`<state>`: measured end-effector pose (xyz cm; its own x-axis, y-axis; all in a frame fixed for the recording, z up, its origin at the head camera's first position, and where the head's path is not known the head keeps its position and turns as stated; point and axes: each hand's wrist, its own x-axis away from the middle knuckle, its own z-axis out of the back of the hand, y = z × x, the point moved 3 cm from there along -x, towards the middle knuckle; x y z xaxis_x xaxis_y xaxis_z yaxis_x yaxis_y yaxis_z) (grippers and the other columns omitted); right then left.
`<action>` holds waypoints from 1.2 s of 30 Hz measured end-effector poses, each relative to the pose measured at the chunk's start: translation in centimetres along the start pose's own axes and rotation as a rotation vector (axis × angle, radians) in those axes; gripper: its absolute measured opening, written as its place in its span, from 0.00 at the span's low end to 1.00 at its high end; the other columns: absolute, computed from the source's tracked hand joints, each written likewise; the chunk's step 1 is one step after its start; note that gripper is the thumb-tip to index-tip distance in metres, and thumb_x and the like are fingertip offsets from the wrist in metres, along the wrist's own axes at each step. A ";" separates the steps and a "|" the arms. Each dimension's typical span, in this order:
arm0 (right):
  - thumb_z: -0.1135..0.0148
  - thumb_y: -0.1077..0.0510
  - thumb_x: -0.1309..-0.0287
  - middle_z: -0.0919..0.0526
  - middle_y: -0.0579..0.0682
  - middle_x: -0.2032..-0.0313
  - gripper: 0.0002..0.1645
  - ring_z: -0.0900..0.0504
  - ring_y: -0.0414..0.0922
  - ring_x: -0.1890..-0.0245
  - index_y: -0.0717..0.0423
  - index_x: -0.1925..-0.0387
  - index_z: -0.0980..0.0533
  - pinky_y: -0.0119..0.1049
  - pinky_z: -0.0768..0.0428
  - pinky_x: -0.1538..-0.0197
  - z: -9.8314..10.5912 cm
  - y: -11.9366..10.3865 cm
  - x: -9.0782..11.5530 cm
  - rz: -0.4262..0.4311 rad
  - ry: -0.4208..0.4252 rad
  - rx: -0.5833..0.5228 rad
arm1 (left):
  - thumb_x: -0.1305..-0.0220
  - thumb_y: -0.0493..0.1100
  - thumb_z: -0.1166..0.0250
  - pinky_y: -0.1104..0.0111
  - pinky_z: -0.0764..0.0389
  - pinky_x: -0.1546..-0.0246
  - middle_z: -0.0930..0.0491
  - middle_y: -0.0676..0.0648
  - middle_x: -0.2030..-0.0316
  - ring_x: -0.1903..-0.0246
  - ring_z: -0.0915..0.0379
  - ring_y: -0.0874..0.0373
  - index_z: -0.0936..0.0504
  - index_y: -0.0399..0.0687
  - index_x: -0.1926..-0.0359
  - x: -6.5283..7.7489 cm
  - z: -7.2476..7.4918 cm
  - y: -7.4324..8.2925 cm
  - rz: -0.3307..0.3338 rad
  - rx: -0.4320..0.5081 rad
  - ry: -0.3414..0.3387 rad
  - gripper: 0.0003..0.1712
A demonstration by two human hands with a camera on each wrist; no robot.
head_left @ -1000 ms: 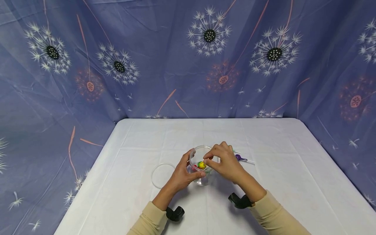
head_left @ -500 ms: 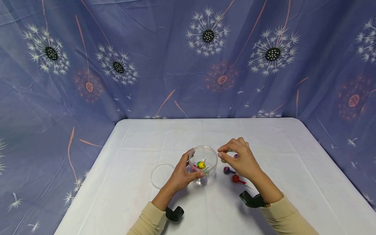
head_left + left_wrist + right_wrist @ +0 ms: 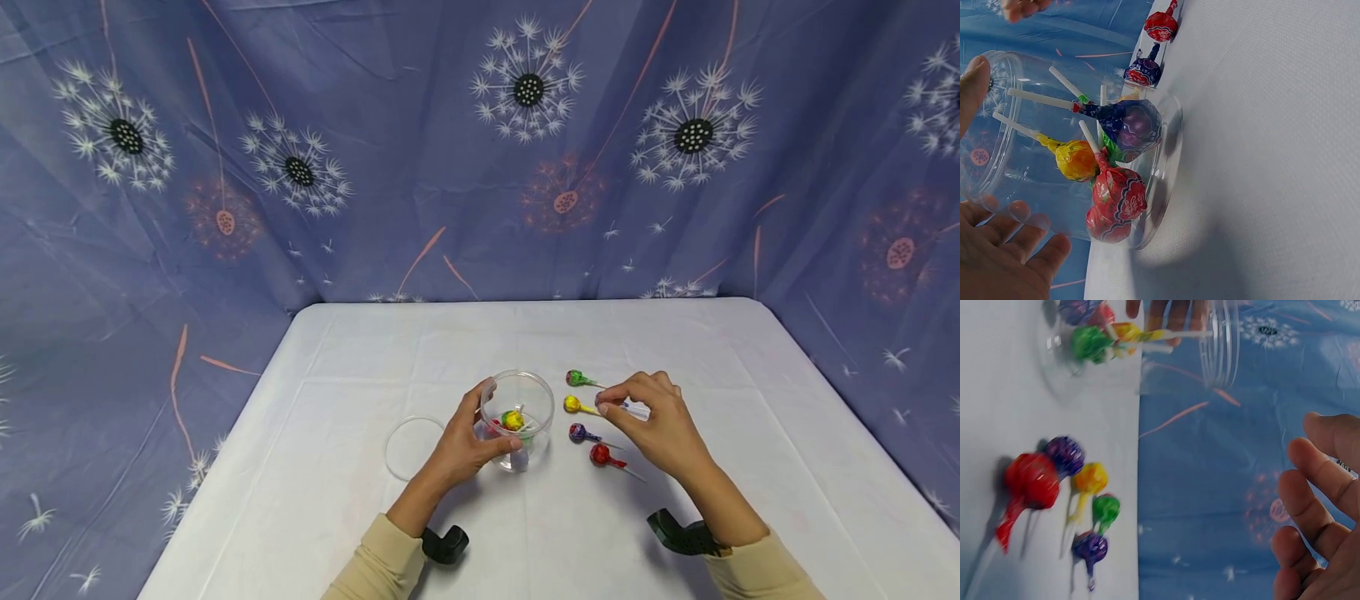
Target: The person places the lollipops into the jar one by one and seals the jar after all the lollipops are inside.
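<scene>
My left hand grips a clear plastic jar, thumb on the near side and fingers round the far side. Inside lie several wrapped lollipops: a yellow one, a red one and a dark purple one show, with green behind them. My right hand is above the table with loosely bent fingers and nothing held. In the head view its fingertips overlap a purple lollipop; the right wrist view shows that lollipop lying apart from the hand.
Right of the jar lie a green lollipop, a yellow lollipop, a dark blue lollipop and a red lollipop. A clear round lid lies left of the jar. A patterned curtain surrounds the white table.
My right hand has drawn away from the jar's mouth to the right, over the row of lollipops, uncovering several of them. The left hand and jar have stayed nearly still.
</scene>
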<state>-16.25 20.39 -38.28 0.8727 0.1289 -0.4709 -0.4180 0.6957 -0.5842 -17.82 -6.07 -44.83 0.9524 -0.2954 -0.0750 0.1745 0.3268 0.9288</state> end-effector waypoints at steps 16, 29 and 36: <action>0.31 0.57 0.50 0.18 0.43 0.68 0.06 0.34 0.42 0.63 0.48 0.67 0.17 0.35 0.43 0.61 -0.1 3.3 3.4 -0.174 -0.057 0.075 | 0.54 0.57 0.27 0.50 0.39 0.32 0.43 0.47 0.30 0.32 0.44 0.45 0.48 0.57 0.29 0.0 0.0 0.1 0.004 0.005 0.000 0.55; 0.30 0.60 0.55 0.18 0.44 0.69 0.09 0.31 0.43 0.65 0.49 0.67 0.16 0.36 0.42 0.62 -1.7 6.0 6.1 -0.289 -0.152 0.118 | 0.54 0.56 0.26 0.51 0.39 0.32 0.42 0.47 0.31 0.32 0.44 0.48 0.48 0.56 0.29 0.1 0.0 0.1 -0.003 0.009 0.005 0.55; 0.30 0.59 0.55 0.20 0.43 0.71 0.09 0.33 0.39 0.69 0.46 0.68 0.17 0.34 0.41 0.63 -2.1 6.6 7.1 -0.340 -0.205 0.137 | 0.54 0.56 0.26 0.50 0.40 0.31 0.42 0.46 0.31 0.32 0.44 0.45 0.48 0.55 0.29 0.0 -0.1 0.1 0.000 0.016 0.000 0.56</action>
<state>-13.33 24.46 -46.87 0.9931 0.0036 -0.1169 -0.0716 0.8088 -0.5837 -17.76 -5.99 -44.78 0.9525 -0.2953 -0.0748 0.1703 0.3127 0.9345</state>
